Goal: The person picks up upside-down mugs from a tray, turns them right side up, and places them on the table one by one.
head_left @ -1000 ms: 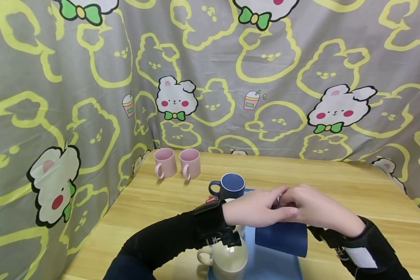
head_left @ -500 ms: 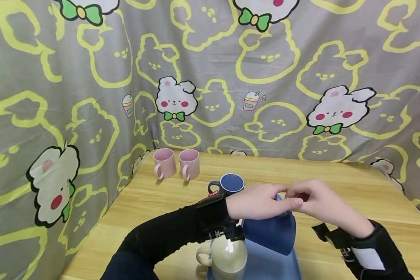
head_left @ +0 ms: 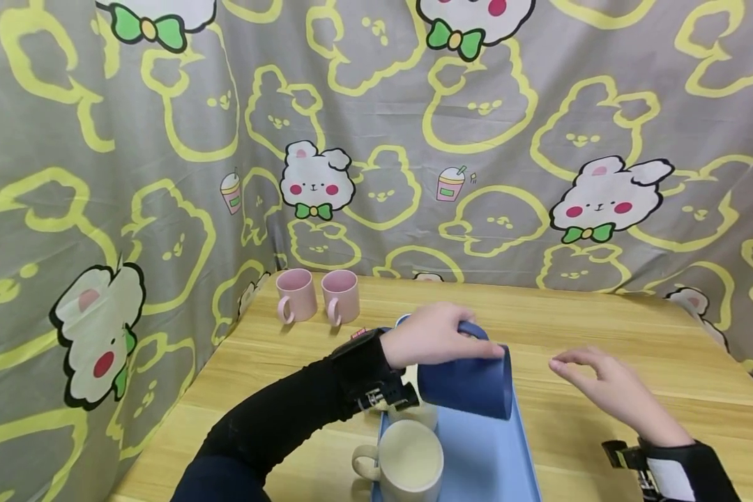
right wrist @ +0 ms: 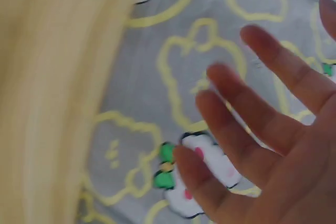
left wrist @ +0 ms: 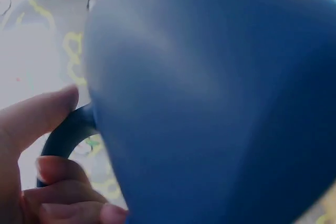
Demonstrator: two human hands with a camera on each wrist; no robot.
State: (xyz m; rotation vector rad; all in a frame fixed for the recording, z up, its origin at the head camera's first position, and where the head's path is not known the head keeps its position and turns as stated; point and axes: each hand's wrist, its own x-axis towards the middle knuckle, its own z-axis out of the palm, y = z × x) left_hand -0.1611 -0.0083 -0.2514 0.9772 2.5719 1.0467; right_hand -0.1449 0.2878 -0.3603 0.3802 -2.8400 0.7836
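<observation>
The navy mug (head_left: 467, 387) is hanging tilted on its side above the light-blue tray (head_left: 477, 453), its handle (head_left: 473, 329) uppermost. The left hand (head_left: 436, 338) is holding it by that handle, so the left grip is closing on the mug — thumb and curled fingers around the loop. The right hand (head_left: 615, 387) is resting in the air beyond the tray's right side, apart from the mug; its grip is wide and holding nothing.

The step in hand seems to be placing the mug on the tray. The next move is probably calling for a wrist turn to level it — neither view is showing its inside, so I cannot tell which way its mouth is facing — then a lowering onto the bare right part.

A near cream mug (head_left: 411, 457) is standing along the tray's left edge, with a far cream mug (head_left: 414, 416) just behind. A second navy mug (head_left: 403, 319) is mostly hiding behind the left hand. Farther back, two pink mugs (head_left: 297, 295) are standing upright on the wooden surface (head_left: 602, 314).
</observation>
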